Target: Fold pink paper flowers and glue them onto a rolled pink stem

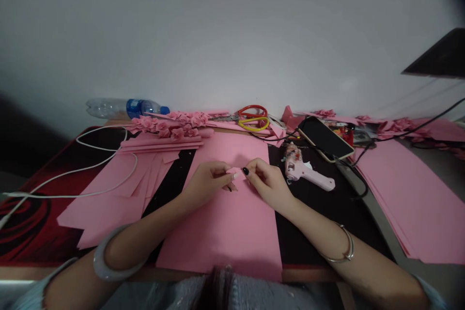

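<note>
Between my hands is a small piece of pink paper [235, 171], pinched above a large pink sheet [225, 232] that lies flat in front of me. My left hand [208, 181] grips the piece's left side with thumb and fingers. On its right side, the dark-nailed fingers of my right hand [271, 184] are closed at the edge. My fingers partly cover the piece, so its exact shape is hard to make out. To the right of my right hand lies a pale pink glue gun [308, 172].
Pink paper flowers [178, 126], scissors [254, 118] and a plastic bottle [127, 107] line the back by the wall. A phone [327, 140] rests at back right among dark cables. Paper stacks lie left [109, 193] and right [414, 198]. A white cable [72, 195] crosses the left side.
</note>
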`<state>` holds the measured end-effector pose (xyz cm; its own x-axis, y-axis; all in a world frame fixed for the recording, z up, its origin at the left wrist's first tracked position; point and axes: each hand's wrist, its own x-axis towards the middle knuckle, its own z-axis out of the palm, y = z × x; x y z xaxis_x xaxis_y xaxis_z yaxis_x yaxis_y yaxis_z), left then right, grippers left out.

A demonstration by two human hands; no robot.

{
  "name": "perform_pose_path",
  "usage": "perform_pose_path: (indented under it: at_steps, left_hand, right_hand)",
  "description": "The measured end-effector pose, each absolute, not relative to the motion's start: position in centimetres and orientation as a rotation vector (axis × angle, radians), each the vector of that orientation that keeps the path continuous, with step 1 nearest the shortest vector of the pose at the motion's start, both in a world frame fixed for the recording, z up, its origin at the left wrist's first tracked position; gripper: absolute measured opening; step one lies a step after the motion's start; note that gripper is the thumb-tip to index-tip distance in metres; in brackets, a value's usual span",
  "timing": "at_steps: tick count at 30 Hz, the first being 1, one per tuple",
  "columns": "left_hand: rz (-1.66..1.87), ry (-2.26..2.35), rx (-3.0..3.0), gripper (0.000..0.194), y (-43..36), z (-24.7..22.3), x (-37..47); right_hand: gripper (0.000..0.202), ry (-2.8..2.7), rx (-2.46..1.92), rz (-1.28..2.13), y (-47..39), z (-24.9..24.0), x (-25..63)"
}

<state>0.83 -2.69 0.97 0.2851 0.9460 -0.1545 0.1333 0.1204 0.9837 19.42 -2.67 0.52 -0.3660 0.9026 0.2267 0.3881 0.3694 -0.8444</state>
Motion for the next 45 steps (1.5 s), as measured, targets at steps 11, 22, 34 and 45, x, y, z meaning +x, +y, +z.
perform_pose_path:
  at_steps: [11,22,34,45]
  left_hand:
    - [0.785,1.111,1.84,0.025,-3.0,1.3,0.3]
    - [0.765,1.083,1.961,0.03,-2.5,1.4,0.0]
    - [0.727,0.953,2.015,0.014,-2.8,1.7,-0.1]
    - [0.906,1.127,2.048,0.018,-2.5,1.2,0.0]
  right_hand:
    - [0.008,-1.834,-1.066,1.191,-2.7,0.4,19.0]
    - [0.009,-1.829,-1.03,1.172,-2.7,0.4,19.2]
    - [0.006,-1.773,-1.05,1.268,-2.6,0.5,19.0]
    - [0.016,-1.703,-0.988,1.411,-2.5,0.5,19.0]
